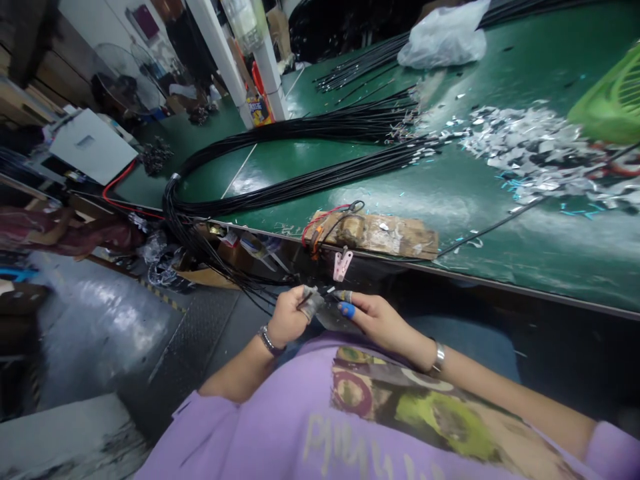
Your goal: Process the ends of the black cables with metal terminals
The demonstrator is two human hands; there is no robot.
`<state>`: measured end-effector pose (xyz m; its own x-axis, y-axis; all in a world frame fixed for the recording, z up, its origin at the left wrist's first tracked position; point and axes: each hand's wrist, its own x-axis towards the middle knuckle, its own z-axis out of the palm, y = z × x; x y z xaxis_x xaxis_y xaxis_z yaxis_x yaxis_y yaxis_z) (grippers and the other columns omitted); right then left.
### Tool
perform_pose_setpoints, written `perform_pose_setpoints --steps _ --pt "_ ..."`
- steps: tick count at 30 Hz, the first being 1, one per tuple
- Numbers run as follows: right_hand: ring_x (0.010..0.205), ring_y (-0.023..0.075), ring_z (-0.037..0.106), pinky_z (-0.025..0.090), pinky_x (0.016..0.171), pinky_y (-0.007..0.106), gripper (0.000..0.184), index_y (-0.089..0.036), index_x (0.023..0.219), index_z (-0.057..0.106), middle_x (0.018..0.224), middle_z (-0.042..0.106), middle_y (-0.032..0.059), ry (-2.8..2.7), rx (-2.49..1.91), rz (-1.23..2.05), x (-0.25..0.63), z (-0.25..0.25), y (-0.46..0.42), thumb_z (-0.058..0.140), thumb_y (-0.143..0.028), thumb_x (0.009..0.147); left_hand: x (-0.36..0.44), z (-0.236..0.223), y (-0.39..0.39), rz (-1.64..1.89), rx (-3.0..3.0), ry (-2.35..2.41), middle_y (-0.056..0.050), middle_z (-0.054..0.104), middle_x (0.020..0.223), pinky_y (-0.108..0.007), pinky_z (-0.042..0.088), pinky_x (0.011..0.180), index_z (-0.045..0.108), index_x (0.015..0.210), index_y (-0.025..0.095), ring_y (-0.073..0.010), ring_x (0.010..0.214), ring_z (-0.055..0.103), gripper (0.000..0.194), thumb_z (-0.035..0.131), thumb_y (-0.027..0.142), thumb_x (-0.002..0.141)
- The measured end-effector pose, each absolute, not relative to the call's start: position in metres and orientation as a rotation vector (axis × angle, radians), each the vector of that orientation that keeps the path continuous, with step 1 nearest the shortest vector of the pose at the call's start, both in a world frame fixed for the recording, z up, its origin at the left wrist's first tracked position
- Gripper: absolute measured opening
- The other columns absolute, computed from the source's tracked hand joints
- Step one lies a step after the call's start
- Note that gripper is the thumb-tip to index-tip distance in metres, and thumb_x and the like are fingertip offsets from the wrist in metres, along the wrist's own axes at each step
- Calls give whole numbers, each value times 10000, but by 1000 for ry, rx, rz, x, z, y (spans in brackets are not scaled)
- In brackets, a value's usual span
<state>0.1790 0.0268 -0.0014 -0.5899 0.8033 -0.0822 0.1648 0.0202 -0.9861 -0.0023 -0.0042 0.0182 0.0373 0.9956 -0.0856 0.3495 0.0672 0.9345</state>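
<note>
My left hand (293,317) is closed around a black cable near its stripped end (327,291), its fingertips wrapped in grey tape. Facing it, my right hand (370,320) pinches thumb and fingers together right beside the pale cable tip; what lies between them is too small to make out. That hand has a blue thumb cover and a taped finger. More black cables (215,257) hang over the table edge on the left and run down toward my left hand. A pink clip (343,265) hangs from the table edge just above both hands.
On the green table (300,160) lies a long looped bundle of black cables (300,183). A wooden block (395,235) sits at the front edge. Foil scraps (540,147), a green basket (613,100) and a plastic bag (445,37) occupy the right side. A white machine (93,147) stands left.
</note>
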Motion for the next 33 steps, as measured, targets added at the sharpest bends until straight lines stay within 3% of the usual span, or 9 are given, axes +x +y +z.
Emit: perform_pose_setpoints --steps 4,10,14,18,23,29,33 --pt "668 166 548 472 633 274 411 -171 808 674 722 647 23 -1861 -910 1591 173 0 27 442 -508 842 -12 29 -2 841 973 1336 96 359 357 -166 165 308 491 619 164 -25 289 234 425 691 539 638" --pt "644 166 538 467 640 285 389 -189 767 667 708 627 45 -2002 -774 1418 161 5 31 444 -492 863 -36 32 -1 750 650 1096 118 303 295 -148 109 303 421 578 179 -5 260 168 492 817 453 478" --pt "592 163 525 465 624 296 332 -202 685 639 644 603 52 -2097 -741 1285 157 -4 34 458 -416 864 -45 31 -2 714 631 1007 114 306 278 -155 117 299 447 594 173 -13 235 184 475 804 475 505" --pt "763 203 618 499 734 333 228 -190 883 665 841 684 79 -1909 -837 1353 158 -7 33 540 -365 807 -42 28 -3 741 690 1071 107 347 309 -162 114 297 477 616 157 -8 244 203 477 788 506 518" --pt "809 210 644 518 758 350 296 -182 960 647 904 708 70 -1573 -976 1555 161 -1 27 633 -357 722 -31 22 -5 698 785 1196 103 368 326 -165 105 296 459 634 168 -17 260 225 492 750 552 535" --pt "686 176 629 519 658 315 254 -178 848 628 795 701 52 -1383 -1086 1605 160 -4 25 651 -360 672 -18 19 -6 634 960 1315 99 379 362 -171 159 309 468 655 171 -27 284 240 463 666 589 622" --pt "643 151 598 495 596 276 212 -198 775 568 708 652 11 -1318 -1113 1634 161 -4 28 645 -342 640 -11 11 -9 679 1196 1424 83 399 408 -178 238 366 479 658 171 -46 336 312 322 575 464 748"
